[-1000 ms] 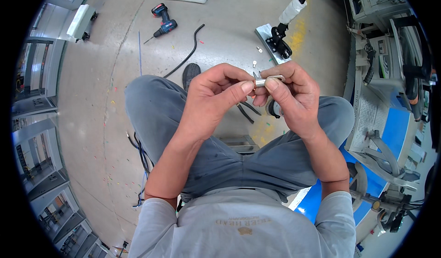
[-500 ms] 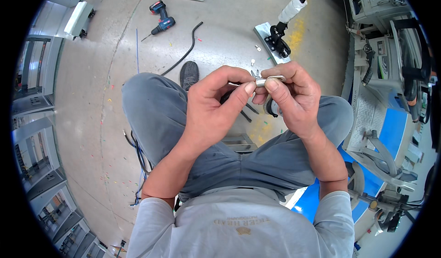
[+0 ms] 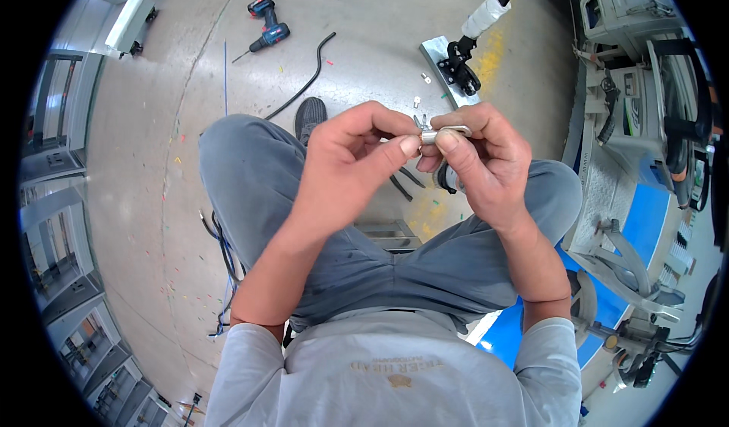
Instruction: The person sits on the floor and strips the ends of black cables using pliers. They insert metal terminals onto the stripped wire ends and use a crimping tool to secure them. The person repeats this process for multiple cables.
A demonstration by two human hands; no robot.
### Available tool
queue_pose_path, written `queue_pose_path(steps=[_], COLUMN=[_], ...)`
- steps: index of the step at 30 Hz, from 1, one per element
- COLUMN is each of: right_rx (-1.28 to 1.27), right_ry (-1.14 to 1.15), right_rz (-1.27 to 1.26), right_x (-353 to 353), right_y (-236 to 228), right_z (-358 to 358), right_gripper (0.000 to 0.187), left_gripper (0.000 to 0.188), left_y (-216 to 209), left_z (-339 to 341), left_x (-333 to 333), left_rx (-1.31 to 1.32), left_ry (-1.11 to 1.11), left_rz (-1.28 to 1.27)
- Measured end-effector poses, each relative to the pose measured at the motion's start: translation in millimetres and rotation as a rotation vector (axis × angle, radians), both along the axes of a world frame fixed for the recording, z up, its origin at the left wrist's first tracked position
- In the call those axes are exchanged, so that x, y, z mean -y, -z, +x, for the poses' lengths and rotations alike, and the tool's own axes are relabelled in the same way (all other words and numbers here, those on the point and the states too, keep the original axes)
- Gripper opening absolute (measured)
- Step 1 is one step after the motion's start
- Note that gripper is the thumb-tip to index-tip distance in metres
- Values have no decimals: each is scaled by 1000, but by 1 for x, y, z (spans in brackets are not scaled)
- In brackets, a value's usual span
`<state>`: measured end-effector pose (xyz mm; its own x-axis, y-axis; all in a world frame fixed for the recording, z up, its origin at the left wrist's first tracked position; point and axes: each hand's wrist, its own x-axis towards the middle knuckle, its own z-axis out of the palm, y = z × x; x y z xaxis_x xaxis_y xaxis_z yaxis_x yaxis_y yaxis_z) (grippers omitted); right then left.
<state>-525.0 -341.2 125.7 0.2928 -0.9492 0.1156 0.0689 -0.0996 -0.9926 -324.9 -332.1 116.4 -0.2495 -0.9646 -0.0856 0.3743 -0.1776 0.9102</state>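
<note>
Between my fingertips, above my knees, is a silver metal cable lug (image 3: pixel 432 136) with a short round barrel and a flat tongue. My right hand (image 3: pixel 486 165) pinches it between thumb and fingers. Thumb and forefinger of my left hand (image 3: pixel 345 161) are pressed together at the open end of the barrel. A small copper-coloured bit shows there, but what the left fingers hold is mostly hidden. Behind the hands, on the floor, lies a pair of pliers with dark handles (image 3: pixel 402 188), partly covered by my fingers.
A cordless drill (image 3: pixel 267 28) and a length of black cable (image 3: pixel 310 81) lie on the floor ahead. Small lugs (image 3: pixel 426 78) lie near a black tool on a metal plate (image 3: pixel 456 66). More cables (image 3: pixel 222 248) are at left; machinery (image 3: pixel 630 115) stands at right.
The left hand has shifted slightly and turned a little at the end of the lug. The right hand keeps its hold almost unmoved.
</note>
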Motion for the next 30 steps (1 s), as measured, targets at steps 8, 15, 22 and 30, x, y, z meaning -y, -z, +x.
queue_pose_path(steps=[8,15,22,30], right_rx=[30,-6,1,-38], right_ry=[-3,21,32,11], right_rz=[53,36,38,36], right_x=[5,3,2,5], right_y=[1,8,11,8], right_z=[1,0,2,6], right_gripper=[11,12,12,10], left_gripper=[11,12,9,13], left_y=[15,4,6,26], left_z=[6,-2,0,15], left_x=[12,-2,-1,18], left_rx=[-133,94,74,-189], left_ry=[92,-22,-16,161], left_rz=[185,-14,-119,233])
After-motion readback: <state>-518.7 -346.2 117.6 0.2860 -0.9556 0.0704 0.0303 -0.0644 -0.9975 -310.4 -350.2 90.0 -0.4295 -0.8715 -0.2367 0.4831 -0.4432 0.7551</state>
